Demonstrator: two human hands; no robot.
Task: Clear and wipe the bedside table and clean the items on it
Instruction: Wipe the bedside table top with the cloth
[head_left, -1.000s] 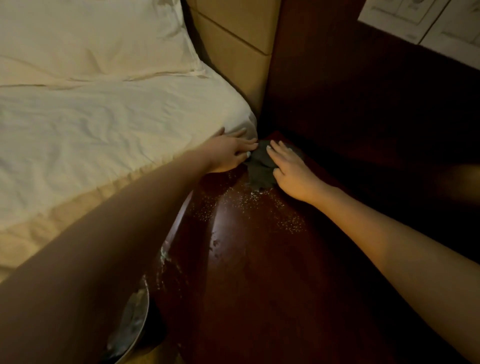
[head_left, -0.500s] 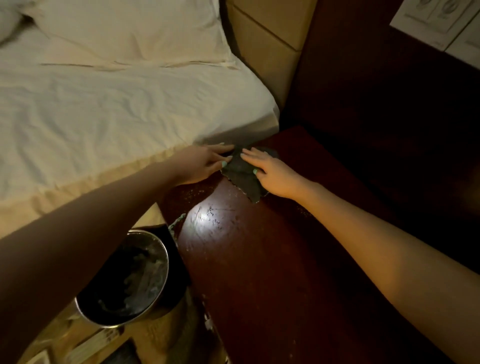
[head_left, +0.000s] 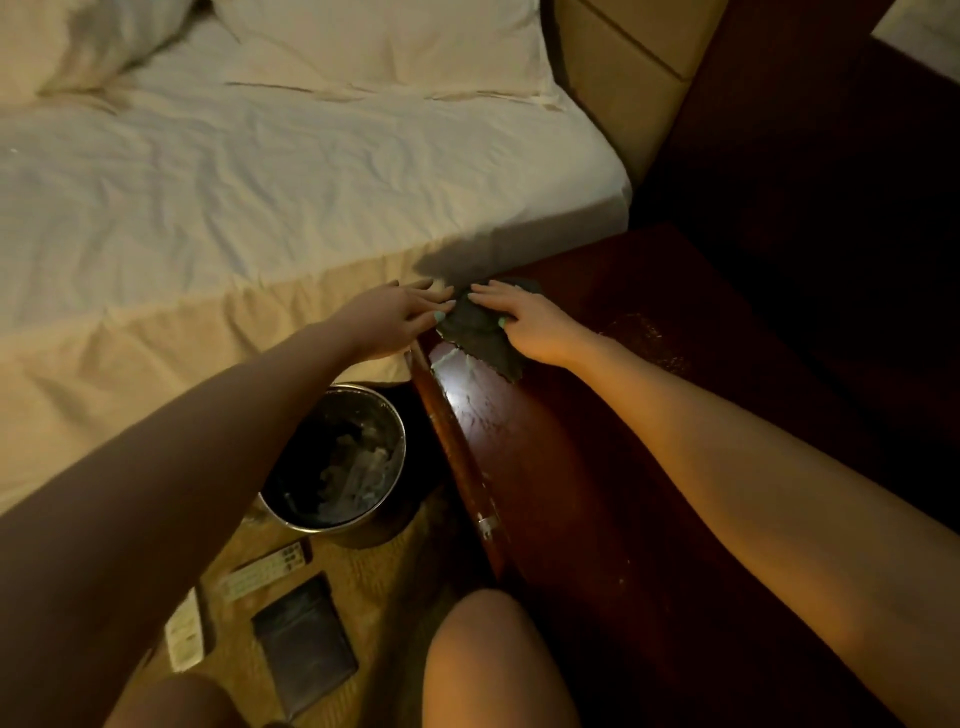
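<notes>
Cloth (head_left: 480, 332) lies crumpled, pointing toward viewer, under flat right hand (head_left: 530, 325).

A dark grey, crumpled cleaning cloth (head_left: 478, 332) lies flat at the bed-side edge of the dark reddish-brown polished wooden desk (head_left: 597, 493), one ragged corner pointing toward the camera. The desk top carries pale specks and smears, and a bright glare patch sits just below the cloth.

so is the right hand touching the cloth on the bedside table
Touching. The head view shows the right hand lying flat on the dark cloth, fingers spread across it, pressing it onto the bedside table near its bed-side edge.
</notes>
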